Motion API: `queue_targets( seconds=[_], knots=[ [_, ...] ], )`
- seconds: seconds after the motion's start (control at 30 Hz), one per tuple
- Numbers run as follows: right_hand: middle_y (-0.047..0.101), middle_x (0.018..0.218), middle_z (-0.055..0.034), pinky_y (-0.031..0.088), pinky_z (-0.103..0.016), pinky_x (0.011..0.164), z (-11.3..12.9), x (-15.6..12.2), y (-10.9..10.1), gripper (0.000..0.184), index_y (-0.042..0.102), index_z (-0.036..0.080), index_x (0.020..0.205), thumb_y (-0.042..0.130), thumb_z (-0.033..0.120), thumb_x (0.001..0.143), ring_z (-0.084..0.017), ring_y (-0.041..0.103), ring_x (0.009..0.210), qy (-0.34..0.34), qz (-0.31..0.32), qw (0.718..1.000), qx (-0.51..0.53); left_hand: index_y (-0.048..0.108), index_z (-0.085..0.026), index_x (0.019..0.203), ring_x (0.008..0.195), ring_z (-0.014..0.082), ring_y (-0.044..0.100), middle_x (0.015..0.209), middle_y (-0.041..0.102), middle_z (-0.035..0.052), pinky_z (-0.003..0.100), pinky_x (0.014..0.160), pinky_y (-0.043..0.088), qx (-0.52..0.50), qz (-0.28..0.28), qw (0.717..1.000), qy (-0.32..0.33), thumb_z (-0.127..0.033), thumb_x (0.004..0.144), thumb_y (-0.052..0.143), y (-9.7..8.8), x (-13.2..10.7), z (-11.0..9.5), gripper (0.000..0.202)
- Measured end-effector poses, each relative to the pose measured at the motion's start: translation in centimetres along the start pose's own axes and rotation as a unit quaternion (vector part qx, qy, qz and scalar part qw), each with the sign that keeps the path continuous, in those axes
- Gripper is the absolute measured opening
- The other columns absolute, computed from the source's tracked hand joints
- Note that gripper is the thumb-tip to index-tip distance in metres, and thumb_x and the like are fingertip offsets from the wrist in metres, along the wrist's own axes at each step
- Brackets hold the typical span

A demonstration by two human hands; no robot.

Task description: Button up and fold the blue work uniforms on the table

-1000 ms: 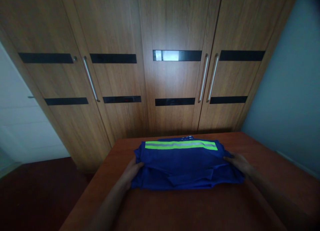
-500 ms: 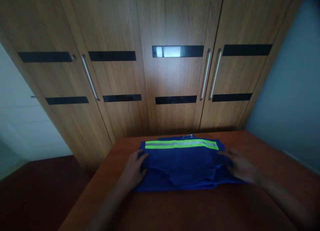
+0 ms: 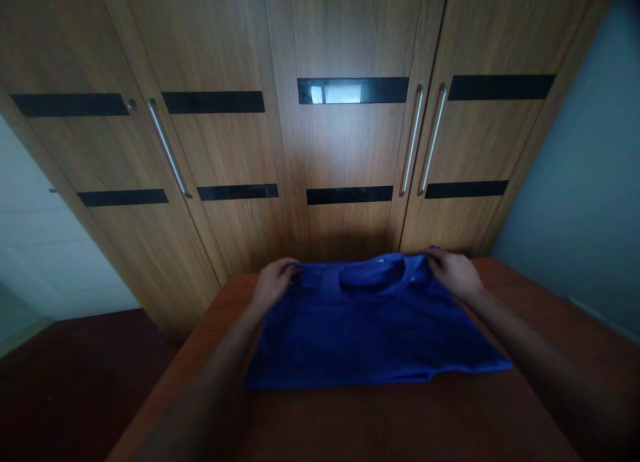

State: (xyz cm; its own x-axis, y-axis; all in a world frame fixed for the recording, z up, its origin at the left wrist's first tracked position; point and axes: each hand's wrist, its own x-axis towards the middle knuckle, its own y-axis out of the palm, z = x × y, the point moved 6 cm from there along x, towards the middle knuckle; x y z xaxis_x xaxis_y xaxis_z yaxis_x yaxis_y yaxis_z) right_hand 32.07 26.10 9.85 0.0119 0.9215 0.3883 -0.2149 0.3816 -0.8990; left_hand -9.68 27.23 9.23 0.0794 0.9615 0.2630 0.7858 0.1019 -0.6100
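Note:
A blue work jacket (image 3: 370, 335) lies across the table with its collar opening at the far edge. My left hand (image 3: 274, 283) pinches its upper left corner, and the fabric there is lifted. At the upper right corner, my right hand (image 3: 454, 272) grips the cloth between thumb and fingers. The lower part of the jacket spreads flat towards me, with a slightly uneven near edge. No reflective band shows on the side facing me.
The reddish-brown table (image 3: 375, 422) stands against a wooden wardrobe (image 3: 345, 149) with metal handles and dark strips. A pale blue wall (image 3: 590, 202) rises on the right. At the left are a white door (image 3: 45, 242) and dark floor (image 3: 75, 375).
Both hands have moved away from me and upward, carrying the jacket's edge. The folded part with the yellow-green band has gone out of sight, and the collar area now shows.

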Motion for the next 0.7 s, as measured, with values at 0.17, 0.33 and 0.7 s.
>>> queue_targets(
  seconds=[0.17, 0.33, 0.7],
  knots=[
    [0.035, 0.147, -0.0102, 0.026, -0.042, 0.112, 3.5, 5.0, 0.0, 0.069, 0.026, 0.016, 0.144, 0.05, 0.028, 0.08, -0.026, 0.027, 0.137, -0.131, -0.04, 0.987, 0.085, 0.032, -0.01, 0.14, 0.136, 0.0244, 0.031, 0.145, 0.037, 0.0153, 0.043, 0.112, 0.025, 0.105, -0.079, 0.979, 0.155, -0.016, 0.079, 0.049, 0.2, 4.8, -3.3, 0.063],
    [0.03, 0.149, -0.0122, 0.026, -0.041, 0.112, 4.4, 2.0, 4.2, 0.066, 0.033, 0.015, 0.141, 0.052, 0.029, 0.079, -0.027, 0.028, 0.136, -0.168, 0.047, 0.983, 0.062, 0.045, -0.011, 0.131, 0.131, 0.0259, 0.038, 0.137, 0.046, 0.0153, 0.042, 0.11, 0.029, 0.234, -0.005, 0.96, 0.152, -0.025, 0.084, 0.048, 3.2, 2.4, -1.7, 0.049],
    [0.058, 0.123, -0.0173, 0.044, -0.044, 0.09, -1.9, -2.9, 9.9, 0.052, 0.053, 0.016, 0.126, 0.045, 0.01, 0.075, -0.031, 0.055, 0.114, -0.002, 0.194, 0.979, -0.055, 0.044, -0.017, 0.133, 0.119, 0.0276, 0.05, 0.134, 0.05, 0.0128, 0.039, 0.1, 0.039, 0.335, 0.103, 0.934, 0.077, -0.031, 0.083, 0.048, 4.8, -3.6, 2.9, 0.053]
  ],
)
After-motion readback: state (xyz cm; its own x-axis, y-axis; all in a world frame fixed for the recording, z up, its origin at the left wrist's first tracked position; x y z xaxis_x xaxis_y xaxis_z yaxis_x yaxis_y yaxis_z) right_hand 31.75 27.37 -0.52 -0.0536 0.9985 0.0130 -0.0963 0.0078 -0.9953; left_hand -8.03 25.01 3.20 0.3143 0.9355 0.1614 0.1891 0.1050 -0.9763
